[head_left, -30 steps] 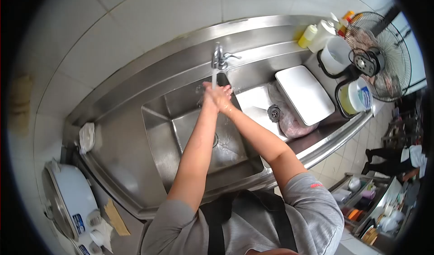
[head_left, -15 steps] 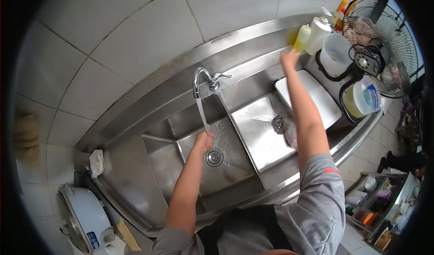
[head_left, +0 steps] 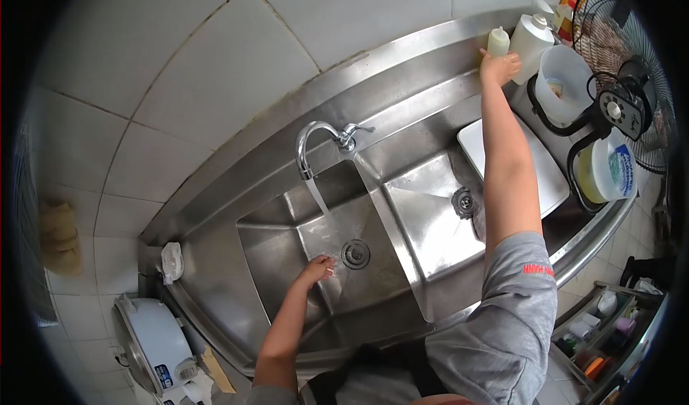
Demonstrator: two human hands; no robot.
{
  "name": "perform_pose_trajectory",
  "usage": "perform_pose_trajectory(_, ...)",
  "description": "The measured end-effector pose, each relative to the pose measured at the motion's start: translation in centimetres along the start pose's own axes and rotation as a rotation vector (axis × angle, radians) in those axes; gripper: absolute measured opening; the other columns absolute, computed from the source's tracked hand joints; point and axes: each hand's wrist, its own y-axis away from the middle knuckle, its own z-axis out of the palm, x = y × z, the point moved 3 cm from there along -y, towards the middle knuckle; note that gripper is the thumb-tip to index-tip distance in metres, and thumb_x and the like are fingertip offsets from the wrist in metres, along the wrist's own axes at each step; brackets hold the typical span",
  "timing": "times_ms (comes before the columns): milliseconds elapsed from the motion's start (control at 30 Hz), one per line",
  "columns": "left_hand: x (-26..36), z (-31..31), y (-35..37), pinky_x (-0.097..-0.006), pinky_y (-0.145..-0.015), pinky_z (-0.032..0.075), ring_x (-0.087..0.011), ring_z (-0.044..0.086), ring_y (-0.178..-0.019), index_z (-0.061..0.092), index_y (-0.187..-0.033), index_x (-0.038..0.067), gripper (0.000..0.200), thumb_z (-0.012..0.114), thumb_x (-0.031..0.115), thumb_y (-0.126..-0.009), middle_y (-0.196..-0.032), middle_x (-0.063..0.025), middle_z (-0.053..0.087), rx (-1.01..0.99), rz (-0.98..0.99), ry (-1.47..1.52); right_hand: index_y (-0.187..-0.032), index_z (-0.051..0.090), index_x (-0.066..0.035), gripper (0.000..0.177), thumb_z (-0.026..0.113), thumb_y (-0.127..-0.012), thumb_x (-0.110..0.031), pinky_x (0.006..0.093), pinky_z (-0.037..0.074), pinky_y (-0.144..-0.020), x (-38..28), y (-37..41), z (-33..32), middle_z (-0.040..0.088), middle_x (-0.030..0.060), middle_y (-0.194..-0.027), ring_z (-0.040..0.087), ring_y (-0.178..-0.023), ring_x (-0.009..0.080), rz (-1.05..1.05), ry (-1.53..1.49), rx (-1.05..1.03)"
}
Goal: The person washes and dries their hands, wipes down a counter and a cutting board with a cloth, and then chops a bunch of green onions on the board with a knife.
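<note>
Water runs from the curved faucet (head_left: pixel 316 141) into the left basin (head_left: pixel 280 267) of the steel sink. My left hand (head_left: pixel 316 269) is low in that basin, left of the drain (head_left: pixel 355 254), its fingers curled; what they hold, if anything, is too small to tell. At the back right, my right hand (head_left: pixel 500 66) is wrapped round the lower part of a squeeze bottle (head_left: pixel 498 42) with yellowish contents. A larger white bottle (head_left: pixel 532 45) stands right beside it.
The right basin (head_left: pixel 430 236) has its own drain, and a white tray (head_left: pixel 549 168) leans at its right side. Two plastic tubs (head_left: pixel 563 86) in black holders and a fan (head_left: pixel 621 111) stand at the right. A rice cooker (head_left: pixel 159 340) is at lower left.
My right hand has reached the squeeze bottle and closed round it. My left hand has moved down and left, out of the water stream. The view has shifted.
</note>
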Motion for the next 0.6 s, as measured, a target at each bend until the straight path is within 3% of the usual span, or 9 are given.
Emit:
perform_pose_trajectory(100,1.0,0.6,1.2,-0.0271,-0.069,0.046,-0.0133,0.057,-0.082,0.053,-0.112,0.007,0.035,0.049,0.034,-0.09,-0.095,-0.0043,0.059,-0.012,-0.002,-0.019,-0.108,0.046,-0.002,0.062,0.081,-0.061,-0.023,0.0431,0.04,-0.089,1.1,-0.9,0.1,0.05,0.0199,-0.107,0.049,-0.101,0.0363,-0.102,-0.121,-0.028)
perform_pose_trajectory(200,4.1,2.0,3.5,-0.027,-0.072,0.046,-0.0133,0.056,-0.085,0.052,-0.116,0.008,0.038,0.048,0.035,-0.091,-0.1,-0.0039,0.058,-0.109,0.066,-0.04,-0.11,0.048,0.001,0.061,0.078,-0.063,-0.025,0.0429,0.04,-0.087,0.7,0.0,-1.7,0.052,0.0182,-0.105,0.048,-0.101,0.0366,-0.43,-0.078,-0.213)
perform_pose_trajectory(267,7.4,4.0,5.8,-0.0286,-0.077,0.047,-0.0145,0.056,-0.089,0.051,-0.12,0.009,0.04,0.046,0.037,-0.092,-0.105,-0.0053,0.058,-0.329,0.144,-0.019,-0.113,0.046,0.0,0.063,0.075,-0.062,-0.025,0.043,0.039,-0.086,0.2,2.8,-4.0,0.05,0.0183,-0.105,0.046,-0.098,0.0354,-0.702,-0.185,-0.216)
perform_pose_trajectory(333,10.6,5.5,8.3,-0.0312,-0.081,0.046,-0.0172,0.056,-0.095,0.047,-0.123,0.008,0.044,0.047,0.038,-0.092,-0.11,-0.0077,0.055,-0.42,0.21,0.03,-0.115,0.045,-0.002,0.063,0.073,-0.061,-0.021,0.0428,0.04,-0.085,-0.8,6.8,-7.3,0.045,0.0188,-0.106,0.046,-0.098,0.0358,-0.889,-0.248,-0.303)
perform_pose_trajectory(367,12.2,6.3,8.9,-0.0339,-0.085,0.046,-0.0199,0.056,-0.101,0.044,-0.127,0.008,0.048,0.047,0.04,-0.091,-0.116,-0.0101,0.053,-0.506,0.268,0.079,-0.117,0.045,-0.006,0.064,0.072,-0.06,-0.019,0.0419,0.042,-0.083,-1.9,9.0,-9.6,0.044,0.0185,-0.105,0.047,-0.097,0.0362,-0.931,-0.276,-0.441)
perform_pose_trajectory(467,15.1,7.6,8.7,-0.0393,-0.091,0.044,-0.0263,0.051,-0.112,0.037,-0.13,0.003,0.055,0.039,0.043,-0.093,-0.125,-0.0143,0.047,-0.638,0.414,0.49,-0.117,0.049,-0.009,0.062,0.07,-0.058,-0.012,0.0397,0.044,-0.083,-4.4,16.0,-16.4,0.045,0.0177,-0.103,0.05,-0.095,0.0347,-1.138,-0.303,-0.849)
perform_pose_trajectory(567,16.9,7.9,9.1,-0.0421,-0.101,0.034,-0.0298,0.042,-0.121,0.035,-0.131,-0.001,0.054,0.029,0.04,-0.096,-0.129,-0.0172,0.044,-0.715,0.437,1.091,-0.116,0.053,-0.016,0.051,0.063,-0.067,-0.011,0.037,0.04,-0.085,-5.9,22.0,-21.7,0.051,0.0076,-0.095,0.049,-0.095,0.0242,-1.692,0.006,-0.845)
perform_pose_trajectory(600,17.3,7.8,8.8,-0.0418,-0.103,0.031,-0.0289,0.04,-0.122,0.035,-0.13,-0.001,0.054,0.029,0.04,-0.096,-0.13,-0.0166,0.043,-0.672,0.486,1.179,-0.121,0.05,-0.018,0.059,0.064,-0.065,-0.01,0.0404,0.035,-0.094,-5.9,23.5,-22.8,0.052,0.0034,-0.099,0.048,-0.1,0.0222,-1.801,0.083,-0.833)
